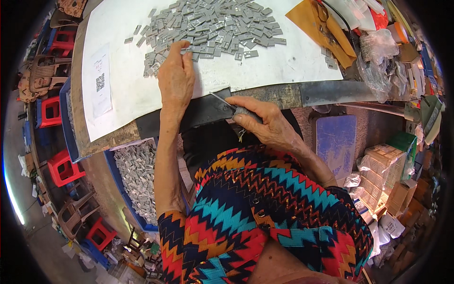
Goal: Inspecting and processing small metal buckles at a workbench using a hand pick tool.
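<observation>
A heap of small flat grey rectangular pieces (208, 28) lies spread over a white sheet (127, 75) on the worktable. At the heap's near edge, my left hand (176, 75) is closed, with a small grey piece (190, 48) between thumb and forefinger. Over the table's front edge, my right hand (260, 118) grips a slim metal-bladed hand tool (220, 99) by its dark, wrapped-looking handle. Its narrow blade points up and left, apart from the heap. The palm hides part of the handle.
A blue crate (118, 177) full of similar grey pieces stands below the table, left of my lap. Brown paper (319, 28) and clear plastic bags (378, 52) lie at the right. A blue-topped stool (336, 144) and red stools (65, 168) stand around.
</observation>
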`<state>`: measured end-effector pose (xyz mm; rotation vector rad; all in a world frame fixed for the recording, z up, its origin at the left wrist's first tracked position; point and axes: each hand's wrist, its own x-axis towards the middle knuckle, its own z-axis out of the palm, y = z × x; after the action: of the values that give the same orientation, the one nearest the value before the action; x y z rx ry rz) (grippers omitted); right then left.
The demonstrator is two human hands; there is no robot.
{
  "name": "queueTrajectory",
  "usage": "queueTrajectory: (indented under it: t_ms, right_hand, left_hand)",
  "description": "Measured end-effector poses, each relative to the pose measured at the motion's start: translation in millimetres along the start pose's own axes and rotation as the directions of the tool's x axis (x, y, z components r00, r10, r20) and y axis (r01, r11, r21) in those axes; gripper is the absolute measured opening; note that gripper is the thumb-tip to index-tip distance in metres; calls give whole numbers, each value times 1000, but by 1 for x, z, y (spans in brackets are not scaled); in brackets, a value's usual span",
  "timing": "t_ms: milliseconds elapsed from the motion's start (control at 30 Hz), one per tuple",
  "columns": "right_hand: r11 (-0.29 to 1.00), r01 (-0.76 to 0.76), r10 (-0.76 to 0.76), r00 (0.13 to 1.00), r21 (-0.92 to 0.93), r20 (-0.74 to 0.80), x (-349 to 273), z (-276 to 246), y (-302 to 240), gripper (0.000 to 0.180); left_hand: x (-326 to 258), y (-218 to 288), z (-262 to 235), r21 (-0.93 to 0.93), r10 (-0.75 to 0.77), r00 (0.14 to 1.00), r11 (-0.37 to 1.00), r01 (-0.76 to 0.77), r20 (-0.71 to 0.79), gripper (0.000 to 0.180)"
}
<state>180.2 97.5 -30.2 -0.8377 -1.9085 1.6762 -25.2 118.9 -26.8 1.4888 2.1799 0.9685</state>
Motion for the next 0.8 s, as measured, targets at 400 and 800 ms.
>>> queueTrajectory:
  t_ms: [400, 800]
  right_hand:
    - [1000, -12, 12, 1000, -27, 5, -3, -6, 1, 34]
    - [999, 37, -37, 999, -14, -40, 0, -1, 1, 33]
  left_hand:
    - [-10, -28, -18, 119, 232, 967, 963, -243, 101, 16]
    - [-12, -21, -4, 162, 288, 957, 944, -287, 20, 18]
